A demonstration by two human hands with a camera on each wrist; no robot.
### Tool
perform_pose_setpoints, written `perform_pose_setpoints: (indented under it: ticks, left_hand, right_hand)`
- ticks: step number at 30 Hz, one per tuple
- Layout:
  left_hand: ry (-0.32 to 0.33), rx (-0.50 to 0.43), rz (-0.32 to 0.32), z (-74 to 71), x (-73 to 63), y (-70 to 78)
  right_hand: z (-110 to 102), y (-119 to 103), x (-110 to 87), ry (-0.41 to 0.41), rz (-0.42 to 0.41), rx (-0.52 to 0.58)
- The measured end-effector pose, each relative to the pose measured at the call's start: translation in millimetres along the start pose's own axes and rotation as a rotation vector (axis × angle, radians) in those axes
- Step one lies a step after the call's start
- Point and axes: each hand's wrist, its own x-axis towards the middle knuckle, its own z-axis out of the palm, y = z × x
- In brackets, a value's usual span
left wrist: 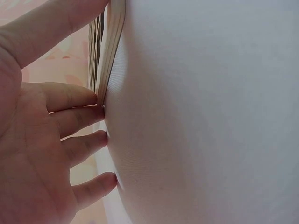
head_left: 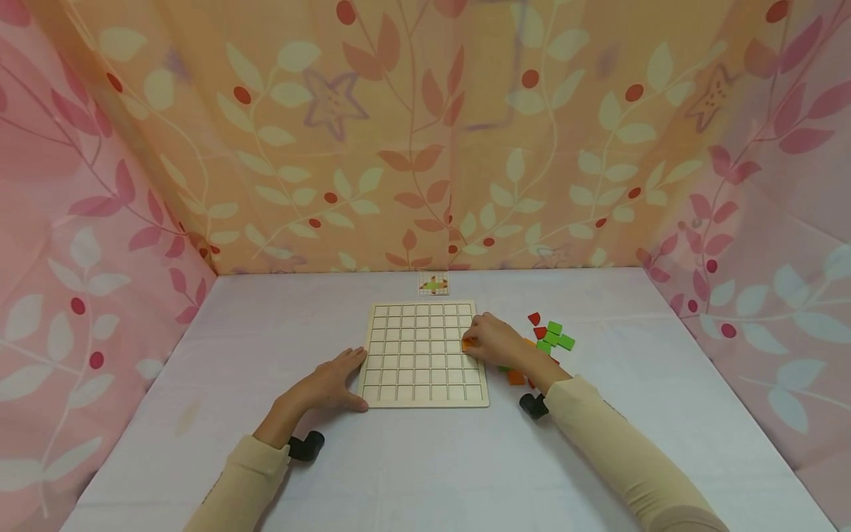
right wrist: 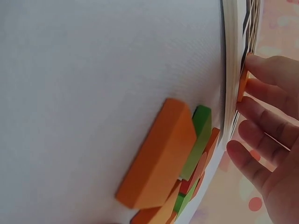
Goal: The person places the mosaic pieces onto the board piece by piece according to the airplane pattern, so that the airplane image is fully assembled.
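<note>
A square wooden board (head_left: 423,363) with a grooved grid lies flat on the white table. My left hand (head_left: 330,383) is at its left side, fingers extended; thumb and fingertips touch the edge near the corner, as the left wrist view shows with the board's edge (left wrist: 112,51). Over the board's right edge, my right hand (head_left: 497,341) pinches a small orange tile (right wrist: 243,85) between thumb and fingertips. That tile is partly hidden by the fingers in the head view. No other tile is seen on the grid.
Loose green tiles (head_left: 551,338), red rounded pieces (head_left: 535,318) and orange tiles (head_left: 515,377) lie right of the board, some hidden under the right forearm. A small pattern card (head_left: 433,284) lies behind the board. Patterned curtains (head_left: 412,148) enclose the table's back and sides.
</note>
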Motion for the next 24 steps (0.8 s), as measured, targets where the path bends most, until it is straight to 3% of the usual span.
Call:
perform_pose_setpoints:
  ticks: [11, 24]
  left_hand:
    - [0.013, 0.000, 0.012, -1.2, -1.6, -0.2]
    - [0.017, 0.005, 0.007, -1.1, -3.0, 0.8]
  right_hand:
    - [-1, 2, -0.7, 0.005, 0.018, 0.029]
    - [-11, 31, -9.8, 0.014, 0.148, 0.189]
